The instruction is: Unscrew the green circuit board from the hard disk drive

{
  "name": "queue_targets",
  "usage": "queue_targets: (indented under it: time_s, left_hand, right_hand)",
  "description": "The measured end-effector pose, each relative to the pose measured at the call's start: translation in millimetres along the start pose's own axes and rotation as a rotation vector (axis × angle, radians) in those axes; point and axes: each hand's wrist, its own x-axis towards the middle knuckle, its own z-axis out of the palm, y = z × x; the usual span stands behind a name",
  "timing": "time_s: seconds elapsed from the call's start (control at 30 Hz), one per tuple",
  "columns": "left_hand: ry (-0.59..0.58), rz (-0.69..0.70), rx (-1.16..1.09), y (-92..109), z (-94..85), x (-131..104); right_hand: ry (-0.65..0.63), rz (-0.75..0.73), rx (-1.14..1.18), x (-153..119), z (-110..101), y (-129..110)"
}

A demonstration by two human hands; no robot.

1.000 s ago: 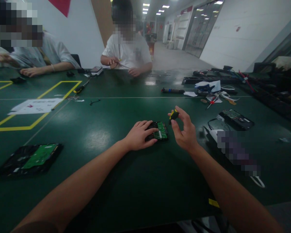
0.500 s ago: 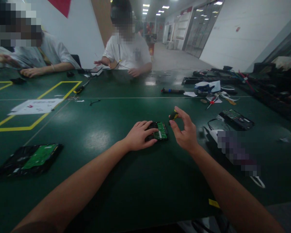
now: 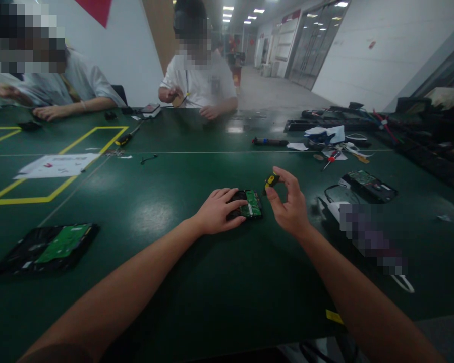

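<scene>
Nearest on the left, the first black box [image 3: 47, 247] lies on the green table [image 3: 208, 297], well apart from both hands, with a green board [image 3: 65, 243] on it. Next comes the middle black box [image 3: 253, 207], and it has a green board on it too. The work on this one seems only partly done, since its board is not off; what else is left does not show. The left hand [image 3: 220, 212] is spread out flat over the left side of this box and touches it, with the thumb by the near edge. Just right of it, the right hand [image 3: 289, 204] pinches a yellow and black tool [image 3: 271, 180], maybe a screwdriver. The tool leans toward the box's right edge, but its tip is too small to tell if they touch. Farther right, the last black box [image 3: 370, 186] lies with no hand on it.
</scene>
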Motion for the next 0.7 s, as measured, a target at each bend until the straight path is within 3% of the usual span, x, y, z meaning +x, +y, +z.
queue_targets:
  time_s: [0.2, 0.53, 0.7]
  left_hand:
    - [0.0, -0.008, -0.016, 0.2, -0.6, 0.1]
    - [0.002, -0.007, -0.013, 0.0, 0.3, -0.1]
    - [0.005, 0.0, -0.002, 0.1, 0.0, 0.1]
  right_hand:
    - [-0.056, 0.046, 0.151, -0.4, 1.9, 3.1]
    - [-0.017, 0.001, 0.034, -0.2, 1.0, -1.9]
    - [-0.043, 0.054, 0.177, 0.4, 1.9, -0.4]
